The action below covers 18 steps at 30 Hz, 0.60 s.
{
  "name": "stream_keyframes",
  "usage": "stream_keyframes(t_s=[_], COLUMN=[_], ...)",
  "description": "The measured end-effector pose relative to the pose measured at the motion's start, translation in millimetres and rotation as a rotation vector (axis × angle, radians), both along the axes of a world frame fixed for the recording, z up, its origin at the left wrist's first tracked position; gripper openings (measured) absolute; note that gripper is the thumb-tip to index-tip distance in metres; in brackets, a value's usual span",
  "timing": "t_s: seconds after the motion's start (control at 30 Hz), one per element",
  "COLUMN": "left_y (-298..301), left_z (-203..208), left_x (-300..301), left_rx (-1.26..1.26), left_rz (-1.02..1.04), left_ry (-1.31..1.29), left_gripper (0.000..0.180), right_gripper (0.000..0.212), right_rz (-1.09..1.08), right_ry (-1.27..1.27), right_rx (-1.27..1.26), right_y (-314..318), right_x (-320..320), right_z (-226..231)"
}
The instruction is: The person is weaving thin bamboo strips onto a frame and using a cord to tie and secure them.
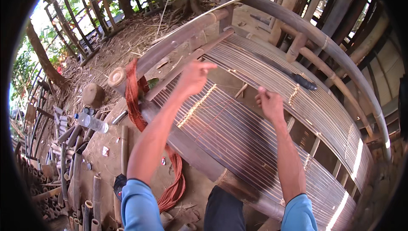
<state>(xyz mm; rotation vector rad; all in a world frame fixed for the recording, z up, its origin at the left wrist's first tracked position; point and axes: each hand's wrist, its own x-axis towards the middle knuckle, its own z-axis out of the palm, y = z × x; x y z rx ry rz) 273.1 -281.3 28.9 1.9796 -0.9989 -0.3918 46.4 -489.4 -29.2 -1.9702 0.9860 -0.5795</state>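
My left hand [194,77] is raised over the far left part of a slatted bamboo panel [221,116]. Its index finger points right while the other fingers curl in; whatever they may hold is too small to make out. My right hand [270,103] is closed, thumb up, above the gap between this panel and a second slatted panel [272,69]. Anything inside its fingers is hidden. Thin reddish cord [214,119] lies across the nearer panel. A bundle of red-brown fibre strands [132,90] hangs over the bamboo frame by my left forearm.
A dark-handled knife [304,81] lies on the farther panel. Thick bamboo rails [331,44] curve along the right. At left are a plastic bottle [91,123], a wood stump [93,95] and several cut bamboo pieces [77,171] on the dirt.
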Motion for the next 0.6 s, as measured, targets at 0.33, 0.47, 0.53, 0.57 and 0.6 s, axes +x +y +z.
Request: stream_keyframes(t_s=[0.33,0.47,0.53,0.57,0.6], left_y=[-120.2,-117.7,-101.0,-100.9,-96.2], left_z=[-78.5,-82.8,-55.7,-36.1,-29.2], left_x=[-50.2,-41.1,-41.2,-46.7,-45.9], left_rx=[0.474,0.385,0.488,0.554,0.553], left_rz=[-0.107,-0.183,-0.159,-0.152,-0.162], left_ry=[-0.448,-0.433,-0.524,-0.623,-0.614], left_gripper=[0.024,0.019,0.02,0.022,0.022], right_gripper=[0.031,0.026,0.024,0.023,0.023], right_rz=[0.256,0.284,0.245,0.18,0.174], right_ry=[0.258,0.335,0.246,0.217,0.227], right_rx=[0.04,0.081,0.042,0.085,0.089], right_y=[-17.8,-24.7,-4.7,-9.8,-10.5], right_x=[43.6,49.6,37.3,25.3,15.9], right_z=[-64.3,-68.7,-36.8,-33.0,-28.0])
